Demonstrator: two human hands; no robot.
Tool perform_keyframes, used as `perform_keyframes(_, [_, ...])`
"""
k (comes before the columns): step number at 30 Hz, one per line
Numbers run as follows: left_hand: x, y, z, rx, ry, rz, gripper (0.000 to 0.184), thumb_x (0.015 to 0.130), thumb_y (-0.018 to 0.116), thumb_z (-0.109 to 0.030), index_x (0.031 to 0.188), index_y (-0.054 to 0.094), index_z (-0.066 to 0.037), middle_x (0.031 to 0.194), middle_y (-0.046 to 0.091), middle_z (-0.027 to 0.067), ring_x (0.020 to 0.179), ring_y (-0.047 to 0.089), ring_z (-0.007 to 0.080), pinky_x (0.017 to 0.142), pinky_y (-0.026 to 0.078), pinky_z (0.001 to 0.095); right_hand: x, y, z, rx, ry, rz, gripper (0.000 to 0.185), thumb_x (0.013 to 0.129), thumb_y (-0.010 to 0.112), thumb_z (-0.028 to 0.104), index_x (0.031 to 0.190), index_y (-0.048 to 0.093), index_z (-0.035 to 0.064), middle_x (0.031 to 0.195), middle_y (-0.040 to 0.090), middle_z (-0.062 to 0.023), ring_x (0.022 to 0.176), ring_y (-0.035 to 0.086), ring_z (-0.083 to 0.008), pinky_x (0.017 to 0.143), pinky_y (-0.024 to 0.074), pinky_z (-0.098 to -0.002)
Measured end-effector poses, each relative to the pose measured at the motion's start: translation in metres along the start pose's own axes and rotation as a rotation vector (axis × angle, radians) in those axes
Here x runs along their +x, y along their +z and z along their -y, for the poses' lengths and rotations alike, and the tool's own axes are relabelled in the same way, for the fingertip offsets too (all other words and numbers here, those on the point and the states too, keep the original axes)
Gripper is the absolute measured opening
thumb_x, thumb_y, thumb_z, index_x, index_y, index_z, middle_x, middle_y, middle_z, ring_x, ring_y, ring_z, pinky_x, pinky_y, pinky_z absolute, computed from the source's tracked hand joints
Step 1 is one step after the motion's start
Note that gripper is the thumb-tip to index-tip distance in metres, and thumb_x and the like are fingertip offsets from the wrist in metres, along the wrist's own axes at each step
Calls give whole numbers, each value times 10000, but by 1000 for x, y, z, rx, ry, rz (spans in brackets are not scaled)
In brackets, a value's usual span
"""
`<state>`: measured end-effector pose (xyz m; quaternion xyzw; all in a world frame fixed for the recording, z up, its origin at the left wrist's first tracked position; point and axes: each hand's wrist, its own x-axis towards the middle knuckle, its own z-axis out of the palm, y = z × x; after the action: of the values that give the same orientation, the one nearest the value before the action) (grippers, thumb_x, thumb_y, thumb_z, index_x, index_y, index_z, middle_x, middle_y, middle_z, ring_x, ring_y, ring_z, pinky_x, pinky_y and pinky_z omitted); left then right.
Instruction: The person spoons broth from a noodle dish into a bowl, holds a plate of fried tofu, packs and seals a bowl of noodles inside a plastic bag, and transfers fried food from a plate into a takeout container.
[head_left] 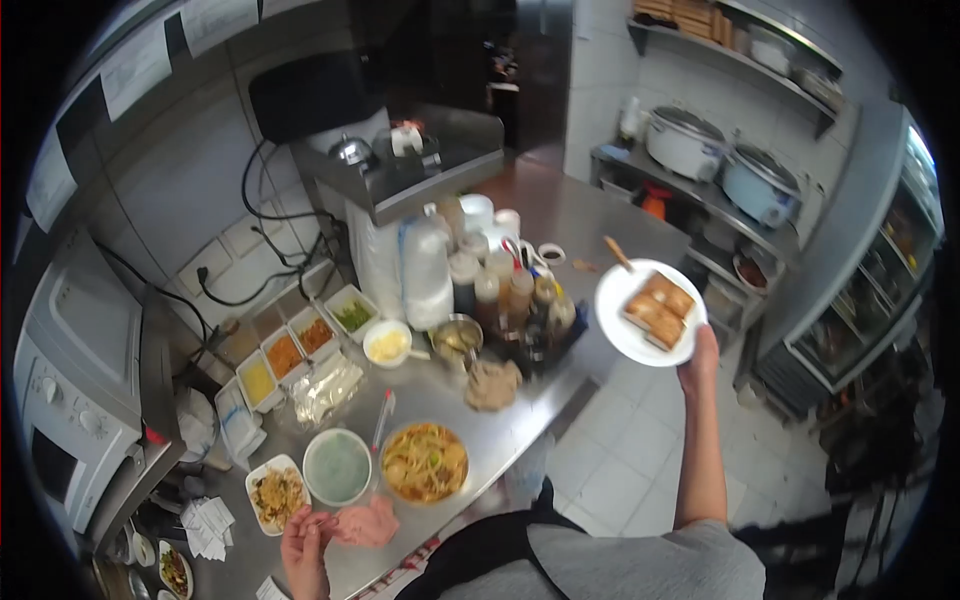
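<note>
My right hand [702, 362] is closed on the rim of a white plate [612, 325], held out over the floor to the right of the counter. On the plate lie several browned, toast-like squares [660, 310]. A thin brown stick-like piece [618, 252] shows at its far edge. My left hand [305, 545] is low over the counter, fingers curled together; whatever they pinch, if anything, is too small to make out. Beside it are a pink cloth [368, 523], a white dish of fried rice-like food [278, 495], a bowl of greenish liquid [337, 466] and a bowl of noodle-like food [425, 463].
Sauce bottles [490, 290] and a metal pot [459, 340] crowd the steel counter [500, 440]. Ingredient tubs [285, 353] line the wall. A white bowl [387, 343] holds something yellow. Rice cookers [686, 143] stand on a rack, right of which is a glass-door fridge [860, 270].
</note>
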<state>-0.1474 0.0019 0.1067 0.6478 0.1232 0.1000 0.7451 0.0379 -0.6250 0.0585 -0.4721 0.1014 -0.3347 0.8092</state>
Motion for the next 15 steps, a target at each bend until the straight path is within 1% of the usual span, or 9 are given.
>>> perform_keyframes(2, [14, 34, -9, -11, 24, -24, 334, 902, 554, -180, 1186, 466, -27, 1020, 611, 94, 895, 617, 176, 780, 490, 278, 63, -29, -25, -105, -88, -60, 374, 952, 383, 278, 1192, 451, 0, 1138, 547, -140, 1007, 573, -248, 895, 466, -382])
perform_keyframes(4, [25, 77, -31, 26, 40, -77, 336, 899, 556, -168, 1188, 465, -22, 1020, 610, 102, 911, 614, 182, 798, 486, 289, 108, -40, -51, -18, -53, -98, 413, 943, 377, 284, 1239, 416, -1, 1193, 513, -178, 1048, 560, -283, 887, 476, -419])
perform_keyframes(5, [33, 94, -42, 19, 73, 11, 305, 900, 526, -69, 1188, 450, -4, 1049, 602, 115, 951, 603, 206, 863, 458, 323, 128, -45, -64, 33, -8, -52, 455, 938, 377, 294, 1273, 390, -13, 1223, 492, -201, 1070, 551, -308, 877, 487, -443])
perform_keyframes(6, [39, 109, -50, 48, 90, 21, 308, 899, 526, -62, 1191, 449, -3, 1050, 601, 115, 964, 597, 201, 868, 456, 318, 152, -49, -80, 81, 32, -6, 497, 903, 398, 265, 1307, 372, -24, 1282, 463, -193, 1121, 520, -326, 932, 451, -453])
perform_keyframes(7, [46, 122, -57, 74, 104, 31, 311, 898, 527, -54, 1195, 448, -3, 1052, 599, 115, 977, 592, 197, 874, 453, 313, 171, -44, -96, 177, 13, -14, 508, 882, 409, 245, 1310, 370, -25, 1291, 456, -195, 1122, 518, -338, 934, 449, -467])
perform_keyframes(8, [50, 135, -62, 100, 111, 46, 314, 898, 527, -47, 1198, 447, -2, 1053, 598, 115, 990, 587, 193, 879, 451, 308, 196, -49, -116, 189, 78, -69, 511, 878, 410, 240, 1312, 367, -28, 1298, 447, -204, 1125, 516, -342, 938, 444, -484])
perform_keyframes(9, [52, 147, -69, 84, 100, 32, 320, 900, 526, -50, 1205, 444, -2, 1061, 594, 113, 1004, 579, 186, 883, 449, 299, 222, -59, -138, 147, 98, -6, 515, 881, 445, 275, 1321, 384, 14, 1291, 468, -162, 1136, 507, -301, 952, 430, -443])
perform_keyframes(14, [47, 192, -78, 100, -15, -3, 347, 909, 523, -70, 1235, 428, 5, 1098, 575, 103, 1056, 547, 154, 896, 439, 264, 302, -17, -195, -159, 230, -10, 477, 877, 455, 247, 1286, 414, 6, 1253, 488, -163, 1101, 519, -301, 924, 438, -440])
perform_keyframes(15, [48, 192, -68, 141, 17, 9, 364, 910, 529, -82, 1244, 419, 11, 1116, 566, 98, 1061, 537, 144, 904, 436, 263, 315, -3, -205, -215, 246, -4, 469, 876, 456, 242, 1279, 420, 5, 1245, 492, -163, 1094, 522, -300, 918, 440, -439])
